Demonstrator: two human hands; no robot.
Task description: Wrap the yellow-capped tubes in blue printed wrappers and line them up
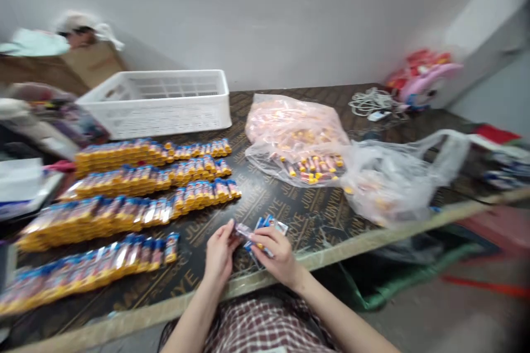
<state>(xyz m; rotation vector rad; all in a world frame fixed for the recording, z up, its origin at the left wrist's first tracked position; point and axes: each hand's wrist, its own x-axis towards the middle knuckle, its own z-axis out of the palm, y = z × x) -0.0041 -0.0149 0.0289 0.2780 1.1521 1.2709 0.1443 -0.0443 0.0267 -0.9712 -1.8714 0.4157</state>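
Note:
My left hand (pixel 220 249) and my right hand (pixel 278 256) meet over the front edge of the table. Pinched between them is a small clear plastic packet (pixel 244 230), its contents too blurred to name. Beneath and behind my right fingers lie several small blue-and-white printed packets (pixel 270 222), partly covered by the hand. To the left, long overlapping rows of small packaged tubes (pixel 141 209) with blue and yellow ends cover the tabletop. A clear bag (pixel 298 132) of small yellow-ended tubes lies open beyond my right hand.
A white plastic basket (pixel 169 116) stands behind the rows. Right of the clear bag sits a whitish plastic bag (pixel 393 176). Farther back are a coiled white cable (pixel 370 102) and a pink item (pixel 428 85). The table edge (pixel 351 251) runs just in front of my body.

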